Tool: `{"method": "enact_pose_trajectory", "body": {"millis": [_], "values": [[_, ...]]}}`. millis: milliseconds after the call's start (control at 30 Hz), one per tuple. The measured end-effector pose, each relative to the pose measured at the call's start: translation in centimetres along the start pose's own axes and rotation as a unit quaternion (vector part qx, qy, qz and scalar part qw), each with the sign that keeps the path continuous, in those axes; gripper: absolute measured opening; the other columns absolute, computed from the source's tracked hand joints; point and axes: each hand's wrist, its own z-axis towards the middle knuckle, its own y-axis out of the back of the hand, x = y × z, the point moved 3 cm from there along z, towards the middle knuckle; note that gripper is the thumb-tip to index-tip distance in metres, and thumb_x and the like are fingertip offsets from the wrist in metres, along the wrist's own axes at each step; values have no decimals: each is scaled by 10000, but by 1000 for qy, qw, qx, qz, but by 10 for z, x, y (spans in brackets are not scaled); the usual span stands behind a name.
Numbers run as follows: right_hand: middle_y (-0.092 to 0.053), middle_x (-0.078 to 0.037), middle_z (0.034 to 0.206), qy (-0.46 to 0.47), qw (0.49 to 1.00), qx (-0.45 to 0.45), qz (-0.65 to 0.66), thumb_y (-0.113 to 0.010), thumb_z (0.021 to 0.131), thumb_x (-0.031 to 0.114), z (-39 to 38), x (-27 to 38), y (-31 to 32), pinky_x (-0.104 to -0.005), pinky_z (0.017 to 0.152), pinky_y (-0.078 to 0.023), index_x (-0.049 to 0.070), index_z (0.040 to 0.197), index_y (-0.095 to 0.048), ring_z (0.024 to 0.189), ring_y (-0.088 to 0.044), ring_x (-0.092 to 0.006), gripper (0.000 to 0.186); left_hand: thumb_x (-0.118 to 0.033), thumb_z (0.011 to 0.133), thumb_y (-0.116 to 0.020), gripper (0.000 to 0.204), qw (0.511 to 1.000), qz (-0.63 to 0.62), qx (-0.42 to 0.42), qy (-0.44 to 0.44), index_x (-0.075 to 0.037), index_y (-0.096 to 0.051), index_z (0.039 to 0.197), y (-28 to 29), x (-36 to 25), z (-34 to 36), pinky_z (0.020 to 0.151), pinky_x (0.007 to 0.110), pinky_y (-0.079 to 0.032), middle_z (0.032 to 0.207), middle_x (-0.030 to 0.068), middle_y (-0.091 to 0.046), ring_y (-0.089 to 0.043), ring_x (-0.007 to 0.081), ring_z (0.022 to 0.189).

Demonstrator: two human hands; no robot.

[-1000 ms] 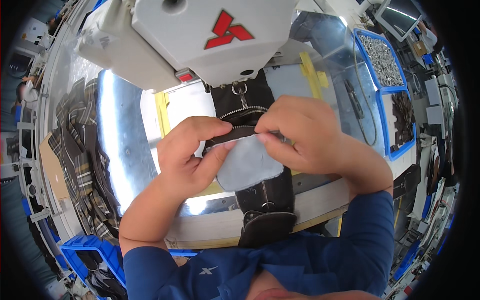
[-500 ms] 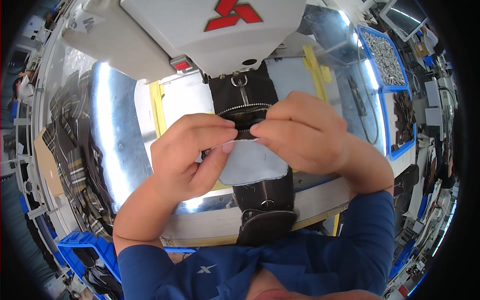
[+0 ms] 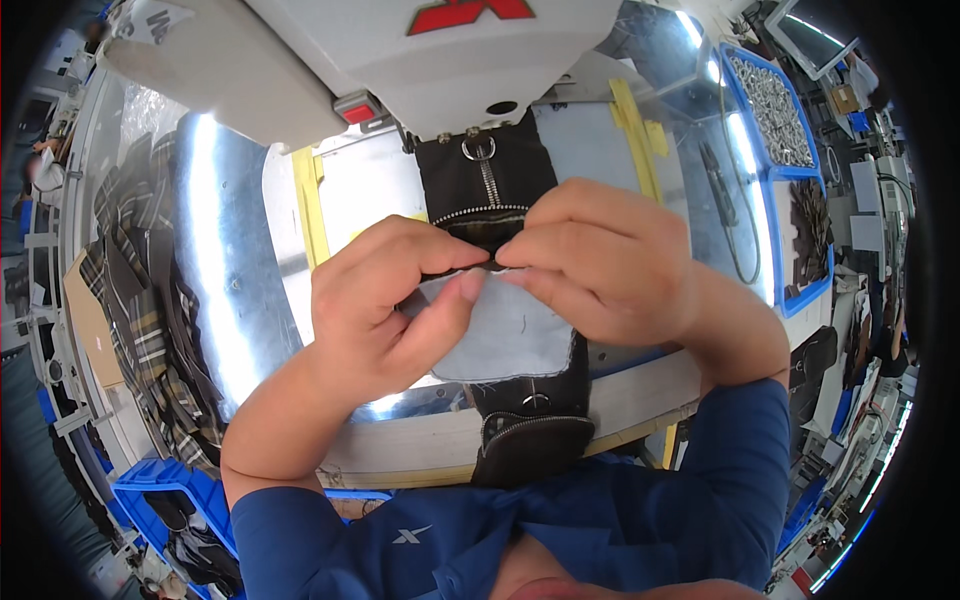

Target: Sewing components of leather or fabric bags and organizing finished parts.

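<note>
A dark fabric piece point(image 3: 515, 172) with a D-ring point(image 3: 479, 150) and metal zipper teeth lies beneath the sewing machine's head point(image 3: 440, 65). My left hand point(image 3: 380, 305) and my right hand point(image 3: 612, 265) pinch the edge of its pale grey backing panel point(image 3: 500, 330) between thumbs and fingers, fingertips almost touching. Just beyond them gapes the zippered opening, dark inside. The panel's frayed lower edge hangs toward me. Below it, another dark section with a ring and a curved zippered end point(image 3: 535, 445) drapes over the table's front edge.
Yellow tape strips point(image 3: 312, 200) mark the work plate on both sides. Plaid and dark fabric pieces point(image 3: 150, 310) are heaped at left. Blue trays at right hold metal rings point(image 3: 768, 105) and dark pieces point(image 3: 808, 230). A blue crate point(image 3: 175, 490) stands at lower left.
Both hands have drawn closer together along the pinched edge, the left shifting right. The grey panel's edge sits slightly higher between the fingers, and its lower edge reaches a little further toward me.
</note>
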Motion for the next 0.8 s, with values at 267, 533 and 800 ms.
{"method": "enact_pose_trajectory", "body": {"millis": [267,533,800], "values": [[-646,-84,825,-162,982,64,74,-755,787,66,1,-7,-3,-299,567,-474,41,934,-709,673,-620,-211,155,2,837,-715,85,986,-81,23,147,12,-720,921,-2,8,-6,550,250,-431,799,82,-677,-586,130,644],[-644,-63,807,-241,960,84,113,-709,862,84,-2,-12,-9,-263,542,-427,22,901,-714,613,-570,-133,73,-17,840,-721,73,977,-91,21,193,8,-724,909,-7,10,-8,558,252,-433,782,74,-667,-574,122,637],[-635,-95,824,-182,980,78,-28,-669,868,113,-4,-22,-15,-408,649,-502,49,874,-640,766,-631,-304,70,-59,857,-757,86,970,-36,5,239,4,-714,899,-15,36,-8,589,267,-457,785,87,-674,-577,134,644]]}}
